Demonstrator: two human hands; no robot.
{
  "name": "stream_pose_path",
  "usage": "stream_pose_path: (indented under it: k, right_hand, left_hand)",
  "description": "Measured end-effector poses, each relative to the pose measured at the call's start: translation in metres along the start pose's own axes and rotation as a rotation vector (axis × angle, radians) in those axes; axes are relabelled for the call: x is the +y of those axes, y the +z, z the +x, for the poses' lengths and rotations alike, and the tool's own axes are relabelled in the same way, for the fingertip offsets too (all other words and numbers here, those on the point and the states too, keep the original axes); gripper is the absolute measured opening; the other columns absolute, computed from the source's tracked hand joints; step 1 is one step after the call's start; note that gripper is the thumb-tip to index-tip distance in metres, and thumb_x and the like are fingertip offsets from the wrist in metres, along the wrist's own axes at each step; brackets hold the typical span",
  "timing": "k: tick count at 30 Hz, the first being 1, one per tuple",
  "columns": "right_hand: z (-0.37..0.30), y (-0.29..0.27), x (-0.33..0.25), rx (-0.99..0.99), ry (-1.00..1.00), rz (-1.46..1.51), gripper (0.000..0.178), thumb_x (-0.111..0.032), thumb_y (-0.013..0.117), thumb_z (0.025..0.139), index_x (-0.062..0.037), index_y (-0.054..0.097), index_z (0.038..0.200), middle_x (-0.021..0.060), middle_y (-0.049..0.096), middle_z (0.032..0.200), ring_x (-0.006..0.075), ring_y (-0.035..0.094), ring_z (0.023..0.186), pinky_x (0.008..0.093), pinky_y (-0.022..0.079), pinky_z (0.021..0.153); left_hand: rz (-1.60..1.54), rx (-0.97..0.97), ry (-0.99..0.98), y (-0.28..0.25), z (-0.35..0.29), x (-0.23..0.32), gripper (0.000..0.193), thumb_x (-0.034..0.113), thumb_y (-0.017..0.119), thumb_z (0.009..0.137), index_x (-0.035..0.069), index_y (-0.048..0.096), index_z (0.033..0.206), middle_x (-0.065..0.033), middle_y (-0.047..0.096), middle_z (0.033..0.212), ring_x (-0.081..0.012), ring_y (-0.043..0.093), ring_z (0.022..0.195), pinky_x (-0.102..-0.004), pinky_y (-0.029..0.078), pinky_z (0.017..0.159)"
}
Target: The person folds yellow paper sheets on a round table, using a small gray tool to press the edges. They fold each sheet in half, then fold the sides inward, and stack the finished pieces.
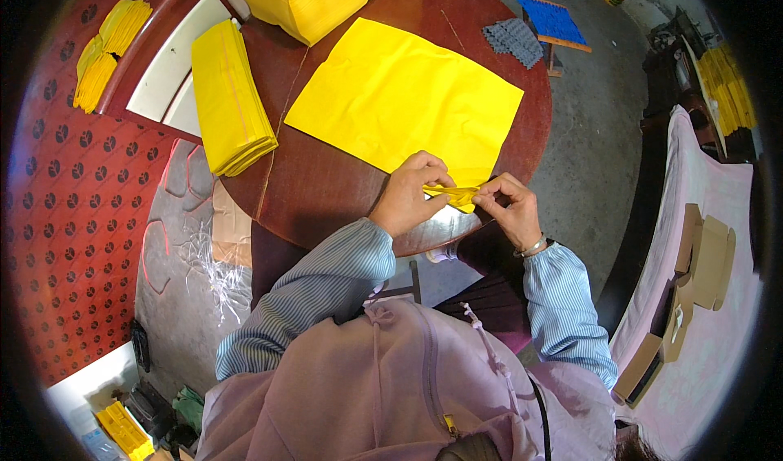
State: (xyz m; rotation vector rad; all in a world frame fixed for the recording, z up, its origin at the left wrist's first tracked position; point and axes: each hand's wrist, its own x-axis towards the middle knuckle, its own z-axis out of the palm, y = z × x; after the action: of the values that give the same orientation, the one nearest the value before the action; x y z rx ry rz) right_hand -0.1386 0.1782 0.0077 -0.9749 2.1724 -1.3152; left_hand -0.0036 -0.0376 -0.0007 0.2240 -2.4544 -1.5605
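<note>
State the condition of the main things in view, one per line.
Yellow sheet, spread out, near part bunched.
Left hand, pinching the sheet.
Right hand, pinching the sheet.
Yellow stack at left, neatly piled.
Yellow stack at top, piled, cut off by the frame.
Cardboard packaging, open.

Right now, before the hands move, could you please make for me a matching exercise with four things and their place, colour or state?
Things
1. yellow sheet
2. narrow yellow stack
3. cardboard boxes
4. sleeves

Place, colour or state
A. on the pale pink cover
B. striped blue and white
C. on the table, left of the sheet
D. near edge pinched by the right grip

Pairs: 1-D, 2-C, 3-A, 4-B
</note>
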Motion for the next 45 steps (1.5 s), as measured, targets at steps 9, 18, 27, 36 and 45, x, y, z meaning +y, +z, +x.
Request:
stream_pose_path:
  k: [9,18,27,36,45]
  right_hand:
    - [-0.001,0.000,0.002,-0.011,-0.016,-0.005,0.016,-0.014,0.086,0.091,-0.0039,0.075,0.097,0.0008,0.069,0.093,0.0080,0.062,0.077,0.0236,0.050,0.067]
    - [-0.001,-0.001,0.000,-0.008,-0.018,0.007,0.015,-0.014,0.085,0.092,-0.0039,0.075,0.097,0.0008,0.068,0.092,0.0086,0.062,0.077,0.0234,0.049,0.068]
    - [-0.001,0.000,-0.002,0.009,-0.037,-0.014,0.015,-0.015,0.081,0.095,-0.0027,0.077,0.101,0.0017,0.068,0.090,0.0088,0.060,0.073,0.0249,0.048,0.065]
    - [-0.001,-0.004,-0.008,-0.056,-0.133,-0.039,0.019,-0.011,0.086,0.087,-0.0017,0.076,0.101,0.0027,0.066,0.087,0.0101,0.060,0.071,0.0257,0.049,0.064]
    - [0.006,0.004,-0.011,0.062,-0.192,-0.060,0.013,-0.005,0.083,0.088,0.0000,0.075,0.098,0.0041,0.064,0.086,0.0112,0.060,0.071,0.0270,0.049,0.064]
  left_hand:
    - [0.089,0.041,0.018,0.005,-0.004,0.005,0.025,0.006,0.085,0.078,0.006,0.077,0.102,-0.0135,0.064,0.117,-0.0298,0.066,0.115,-0.0385,0.055,0.100]
    - [0.087,0.042,0.037,0.005,-0.003,0.004,0.025,0.007,0.086,0.077,0.005,0.077,0.101,-0.0146,0.063,0.118,-0.0305,0.067,0.113,-0.0377,0.056,0.099]
    - [0.101,0.051,0.057,0.006,-0.005,0.005,0.017,0.006,0.086,0.080,0.005,0.078,0.095,-0.0127,0.063,0.120,-0.0278,0.068,0.110,-0.0377,0.057,0.097]
    - [0.088,0.073,0.046,0.010,-0.005,0.000,0.014,0.007,0.085,0.081,0.005,0.078,0.093,-0.0125,0.063,0.119,-0.0268,0.068,0.110,-0.0369,0.057,0.096]
    - [0.089,0.145,0.103,0.011,-0.005,0.004,0.023,0.007,0.087,0.076,0.004,0.075,0.095,-0.0132,0.066,0.113,-0.0323,0.068,0.106,-0.0368,0.056,0.092]
